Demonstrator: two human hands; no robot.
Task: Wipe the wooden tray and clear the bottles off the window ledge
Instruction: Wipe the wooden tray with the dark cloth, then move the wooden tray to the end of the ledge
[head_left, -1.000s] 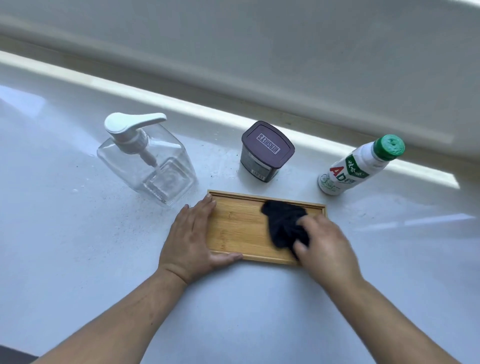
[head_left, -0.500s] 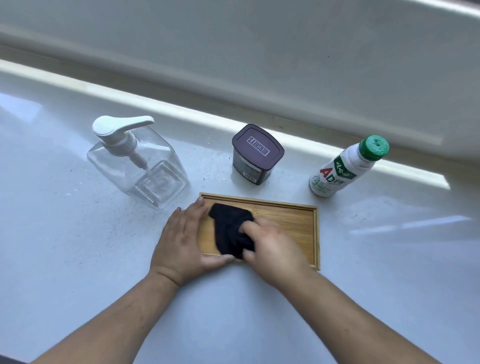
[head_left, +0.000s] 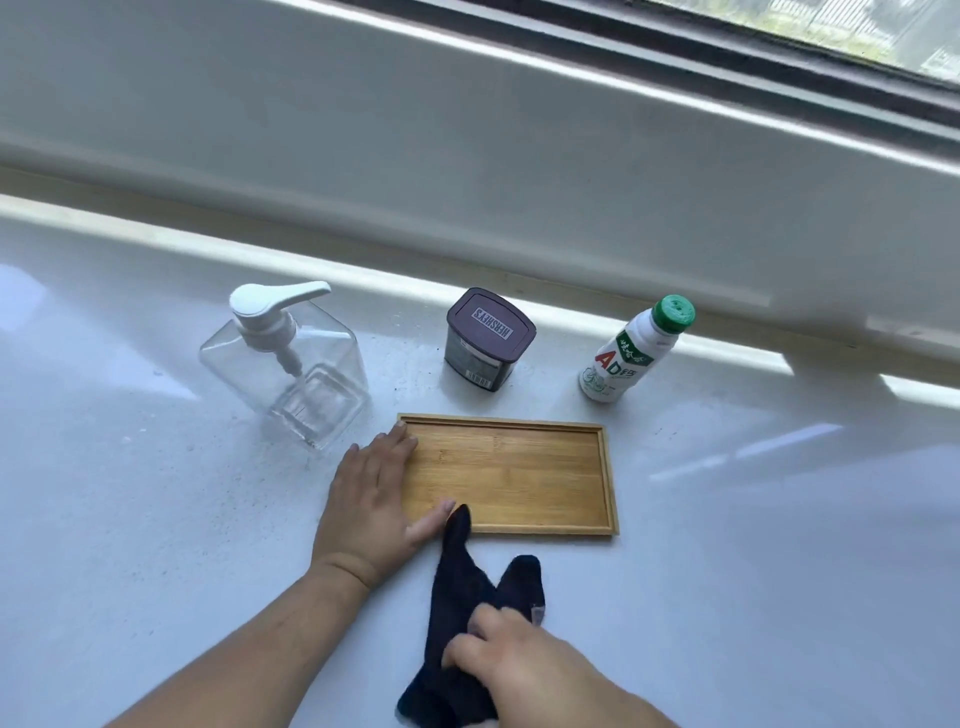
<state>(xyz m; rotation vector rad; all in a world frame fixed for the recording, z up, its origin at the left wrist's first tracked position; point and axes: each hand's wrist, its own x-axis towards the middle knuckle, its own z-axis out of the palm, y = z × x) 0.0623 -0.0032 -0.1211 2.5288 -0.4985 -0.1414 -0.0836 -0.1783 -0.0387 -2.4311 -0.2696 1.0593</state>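
Note:
The wooden tray (head_left: 511, 475) lies flat on the white ledge (head_left: 753, 561), its inside bare. My left hand (head_left: 371, 506) rests on the tray's left end, fingers on the rim and thumb along the near edge. My right hand (head_left: 524, 670) grips a dark cloth (head_left: 462, 603) on the ledge in front of the tray; one tip of the cloth touches the tray's near edge. Behind the tray stand a clear pump bottle (head_left: 288, 366), a dark square jar (head_left: 485, 340) and a white bottle with a green cap (head_left: 634, 356).
A raised window frame (head_left: 467, 171) runs along the back of the ledge, with glass at the top right. Dark specks dot the ledge near the pump bottle.
My right hand has pulled the dark cloth off the tray toward me, onto the ledge. The left hand stays on the tray's left end. The view has tilted up toward the window.

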